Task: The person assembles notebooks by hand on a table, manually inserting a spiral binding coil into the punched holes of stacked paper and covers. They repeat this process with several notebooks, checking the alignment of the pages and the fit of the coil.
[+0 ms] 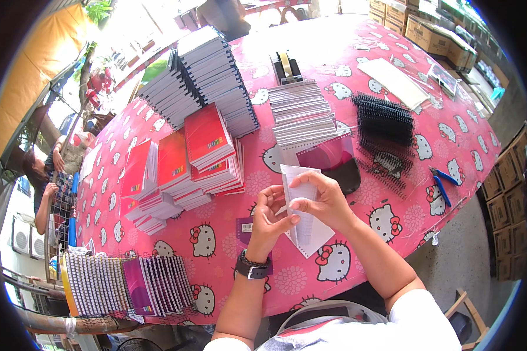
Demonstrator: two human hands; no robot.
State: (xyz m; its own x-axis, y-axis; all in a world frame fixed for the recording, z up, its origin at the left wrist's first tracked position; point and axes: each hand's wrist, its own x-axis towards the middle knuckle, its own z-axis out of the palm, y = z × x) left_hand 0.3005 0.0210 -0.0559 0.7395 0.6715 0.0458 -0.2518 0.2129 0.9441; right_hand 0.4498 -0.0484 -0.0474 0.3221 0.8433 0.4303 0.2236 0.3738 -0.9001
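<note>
R hand (325,202) is gripping a small stack of white punched sheets (303,213), fingers curled over the top edge, thumb pinching at the front. L hand (268,217), w/ a dark watch and bead bracelet at the wrist, is closing on the sheets' left edge, fingertips pinching it. The sheets are being held just above the pink cartoon-cat tablecloth (392,222), at the near edge in front of the person, lower corner hanging toward the cloth.

Just behind the hands, a translucent pink cover (328,155) and a black cover (348,175) are lying atop a fanned pile of white punched pages (301,114). To the R, black spiral binding combs (383,123) are lying in a heap; blue-handled pliers (443,186) are sitting near the table's R edge. A tape dispenser (286,67) is standing farther back. To the L, red-cover notebooks (208,137) are sitting in stacks, w/ dark-bound notebooks (216,76) piled behind. Near-left corner: a row of bound pads (129,284) w/ a purple cover among them. Cardboard boxes (433,35) are lining the far R.
</note>
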